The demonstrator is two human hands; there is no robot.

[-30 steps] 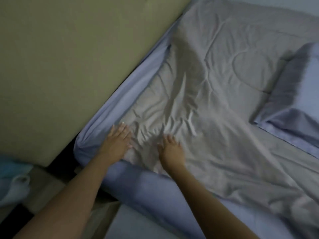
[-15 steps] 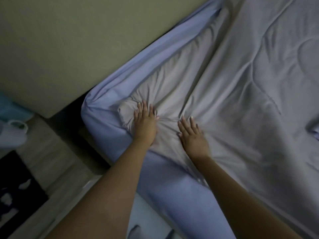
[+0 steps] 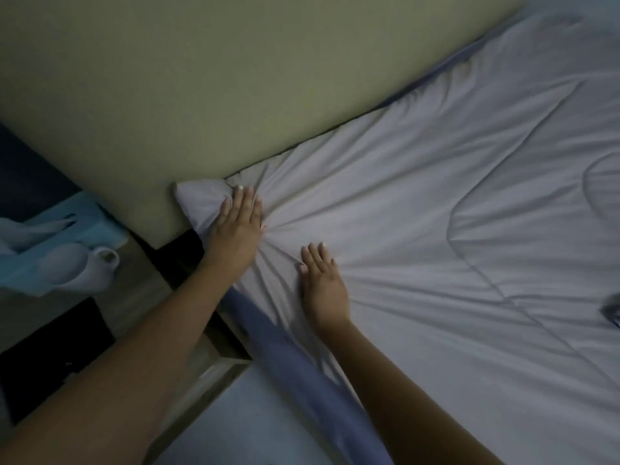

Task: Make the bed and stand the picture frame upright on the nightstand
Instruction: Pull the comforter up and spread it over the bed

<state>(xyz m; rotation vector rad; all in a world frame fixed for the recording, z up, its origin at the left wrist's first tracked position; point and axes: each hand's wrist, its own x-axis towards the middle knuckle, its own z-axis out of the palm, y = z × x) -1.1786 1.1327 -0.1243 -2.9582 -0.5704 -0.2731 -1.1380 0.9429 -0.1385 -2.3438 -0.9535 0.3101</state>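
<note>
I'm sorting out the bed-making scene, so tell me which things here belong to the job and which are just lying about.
Part of the job:
grey comforter
blue fitted sheet
left hand, flat on the comforter's corner
right hand, flat on the comforter

Just lying about:
white cup
light blue cloth
headboard

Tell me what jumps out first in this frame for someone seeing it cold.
Two bare hands lie flat on a grey comforter at the bed's near corner: the left hand presses the bunched corner against the olive headboard, the right hand lies beside it with straight fingers. Creases fan out from between the hands across the fabric. At far left, a white pitcher sits on light blue cloth.
</note>
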